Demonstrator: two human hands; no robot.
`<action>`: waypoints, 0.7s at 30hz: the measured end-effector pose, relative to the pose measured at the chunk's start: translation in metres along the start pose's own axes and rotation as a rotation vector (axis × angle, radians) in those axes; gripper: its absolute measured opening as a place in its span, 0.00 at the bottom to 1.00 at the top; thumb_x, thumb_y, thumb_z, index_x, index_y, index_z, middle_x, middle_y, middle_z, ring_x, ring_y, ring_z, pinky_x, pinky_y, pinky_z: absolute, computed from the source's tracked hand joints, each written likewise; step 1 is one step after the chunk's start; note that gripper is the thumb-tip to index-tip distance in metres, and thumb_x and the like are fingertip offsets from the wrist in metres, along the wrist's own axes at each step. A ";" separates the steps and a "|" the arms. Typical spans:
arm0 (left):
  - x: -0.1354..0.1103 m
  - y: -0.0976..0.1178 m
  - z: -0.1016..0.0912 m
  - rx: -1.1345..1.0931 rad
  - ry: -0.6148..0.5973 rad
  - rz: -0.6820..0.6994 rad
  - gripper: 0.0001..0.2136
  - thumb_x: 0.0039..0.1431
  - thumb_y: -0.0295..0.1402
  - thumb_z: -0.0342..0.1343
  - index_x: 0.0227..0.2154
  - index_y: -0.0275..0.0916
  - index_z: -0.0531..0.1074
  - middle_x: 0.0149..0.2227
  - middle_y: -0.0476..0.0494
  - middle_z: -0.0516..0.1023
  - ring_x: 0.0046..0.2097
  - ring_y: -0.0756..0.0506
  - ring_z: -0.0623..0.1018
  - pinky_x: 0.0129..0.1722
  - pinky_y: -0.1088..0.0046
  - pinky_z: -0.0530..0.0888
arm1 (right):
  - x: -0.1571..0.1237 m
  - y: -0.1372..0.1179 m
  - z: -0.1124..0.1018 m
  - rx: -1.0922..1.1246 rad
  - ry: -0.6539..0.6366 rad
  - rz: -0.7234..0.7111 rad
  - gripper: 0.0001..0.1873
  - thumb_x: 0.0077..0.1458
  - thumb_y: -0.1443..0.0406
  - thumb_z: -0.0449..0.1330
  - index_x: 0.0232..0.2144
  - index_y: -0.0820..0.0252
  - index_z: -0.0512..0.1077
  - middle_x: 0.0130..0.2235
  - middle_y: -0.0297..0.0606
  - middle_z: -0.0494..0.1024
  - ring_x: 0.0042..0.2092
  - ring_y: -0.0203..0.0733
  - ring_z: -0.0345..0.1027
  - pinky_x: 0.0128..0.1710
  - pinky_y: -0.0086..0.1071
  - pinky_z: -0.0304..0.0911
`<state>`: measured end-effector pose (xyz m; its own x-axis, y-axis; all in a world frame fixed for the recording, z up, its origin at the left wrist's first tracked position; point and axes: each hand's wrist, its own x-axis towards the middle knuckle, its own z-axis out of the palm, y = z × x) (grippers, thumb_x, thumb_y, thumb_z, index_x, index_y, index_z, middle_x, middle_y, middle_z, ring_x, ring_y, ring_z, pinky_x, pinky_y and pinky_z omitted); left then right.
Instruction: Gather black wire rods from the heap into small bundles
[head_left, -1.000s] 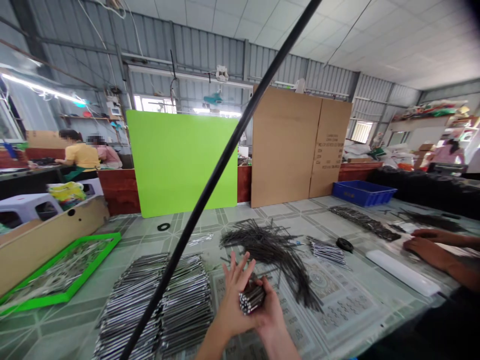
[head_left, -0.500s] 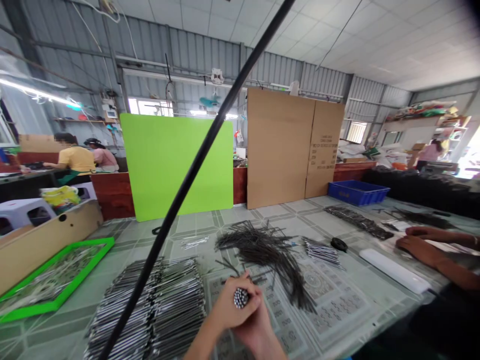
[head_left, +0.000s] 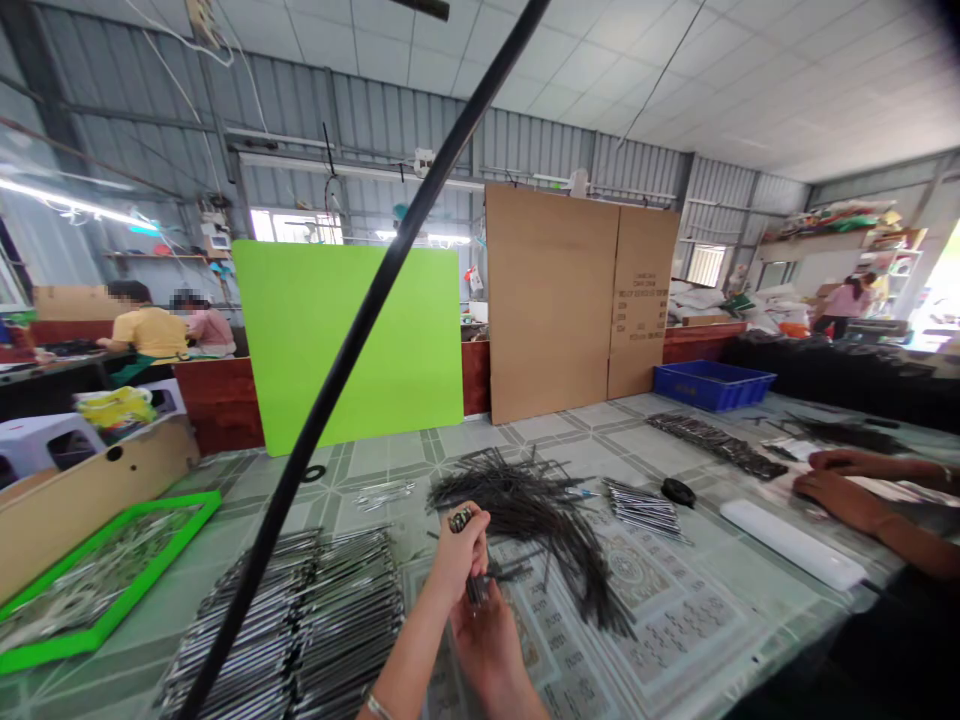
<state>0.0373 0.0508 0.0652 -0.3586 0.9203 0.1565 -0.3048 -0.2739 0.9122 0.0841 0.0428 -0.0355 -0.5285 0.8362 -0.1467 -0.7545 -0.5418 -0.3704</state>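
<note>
My left hand (head_left: 459,555) is closed round a bundle of thin dark rods (head_left: 461,519), whose upper ends poke out above the fist. Below it, my right hand (head_left: 487,635) is cupped palm up at the bundle's lower end, its fingers partly hidden. Just behind the hands lies a loose heap of thin black rods (head_left: 525,495). To the left, two neat rows of shiny metal rods (head_left: 349,610) are laid side by side on the patterned table cover.
A green tray (head_left: 112,628) of metal pieces sits at left. Rightward are a small rod pile (head_left: 643,508), a black tape roll (head_left: 678,491), a white bar (head_left: 791,545) and a blue bin (head_left: 712,385). A co-worker's hands (head_left: 847,490) rest at far right. A black pole (head_left: 337,390) crosses the view.
My left hand has risen slightly with the bundle, which is now more upright. My right hand has come away from clasping the left and is lower, its palm turned up.
</note>
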 end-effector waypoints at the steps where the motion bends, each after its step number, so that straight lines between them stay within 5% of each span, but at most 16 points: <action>1: 0.000 -0.002 0.001 0.000 -0.007 -0.004 0.19 0.40 0.47 0.59 0.19 0.40 0.57 0.07 0.63 0.53 0.09 0.57 0.52 0.09 0.82 0.55 | 0.001 -0.001 -0.001 0.046 0.028 0.014 0.07 0.48 0.64 0.59 0.23 0.61 0.73 0.27 0.36 0.78 0.30 0.34 0.72 0.32 0.26 0.67; 5: -0.003 -0.012 -0.002 -0.018 -0.015 -0.039 0.19 0.40 0.48 0.59 0.21 0.40 0.58 0.08 0.63 0.53 0.09 0.57 0.52 0.10 0.82 0.55 | 0.000 -0.004 -0.002 0.179 0.125 0.073 0.10 0.50 0.67 0.56 0.20 0.61 0.73 0.25 0.35 0.78 0.28 0.34 0.72 0.31 0.26 0.67; 21: -0.015 -0.024 -0.006 0.016 -0.003 -0.055 0.21 0.39 0.49 0.60 0.19 0.38 0.59 0.11 0.60 0.56 0.12 0.56 0.60 0.14 0.81 0.58 | -0.008 -0.006 0.002 0.093 0.001 0.022 0.02 0.43 0.69 0.61 0.23 0.59 0.74 0.27 0.31 0.77 0.29 0.34 0.70 0.28 0.26 0.65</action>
<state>0.0449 0.0419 0.0389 -0.3392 0.9346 0.1074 -0.3100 -0.2188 0.9252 0.0915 0.0392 -0.0300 -0.5448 0.8241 -0.1551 -0.7755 -0.5655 -0.2808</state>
